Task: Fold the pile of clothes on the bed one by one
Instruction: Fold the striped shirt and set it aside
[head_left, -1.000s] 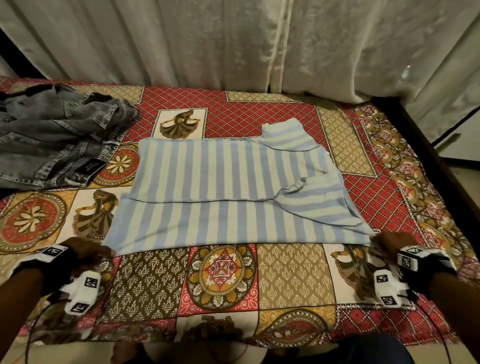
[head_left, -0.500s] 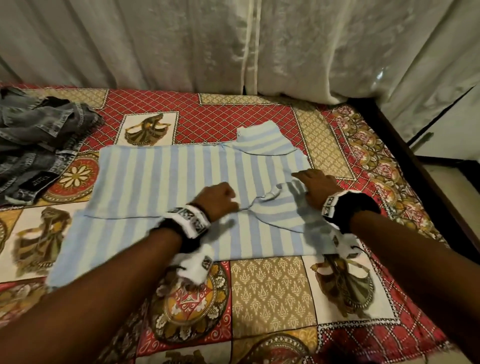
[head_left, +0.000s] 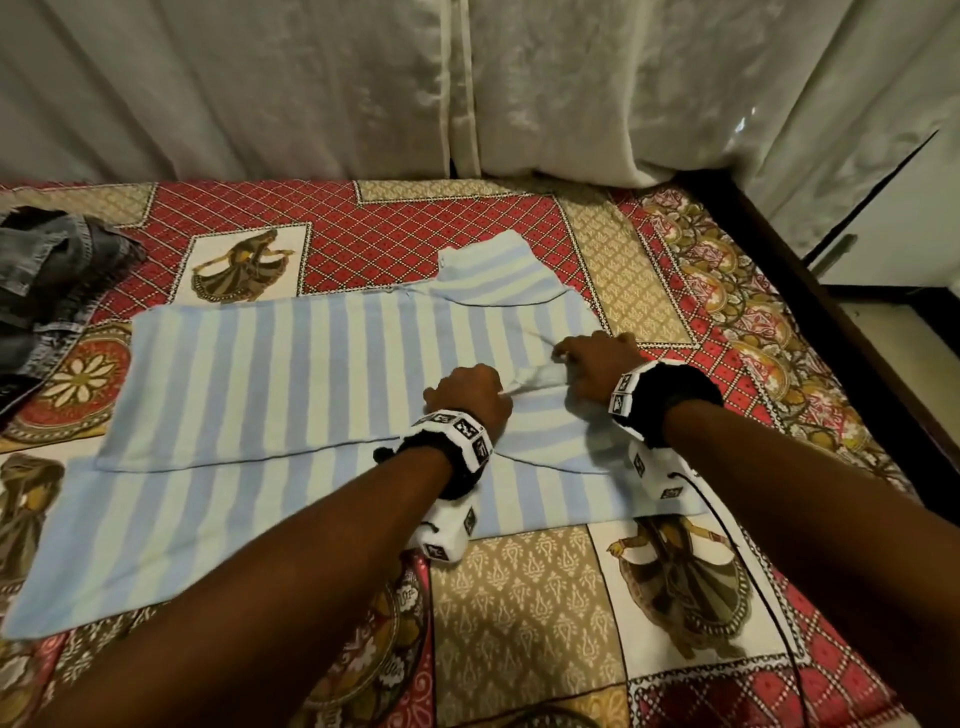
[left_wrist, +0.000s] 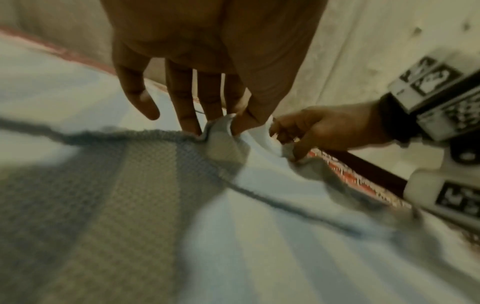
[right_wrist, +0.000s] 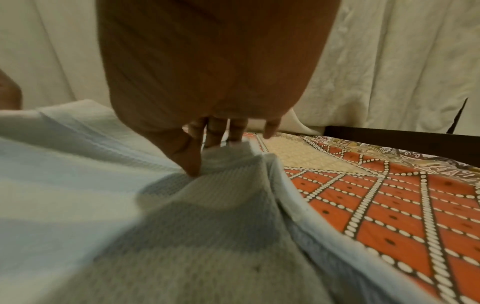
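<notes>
Head view: both hands pinch the striped shirt (head_left: 291, 395).
Left hand (head_left: 467, 397) and right hand (head_left: 597, 364) grip one sleeve fold between them.

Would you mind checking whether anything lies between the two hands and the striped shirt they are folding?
Nothing visible does. The left hand and the right hand both already pinch the folded sleeve of the striped shirt. The jeans lie apart at the bed's far left.

Count from my side — one striped shirt (head_left: 291, 395), one heap of jeans (head_left: 47, 280) far left, one bedspread (head_left: 524, 587), two of my hands — left (head_left: 470, 397), right (head_left: 597, 366).
</notes>
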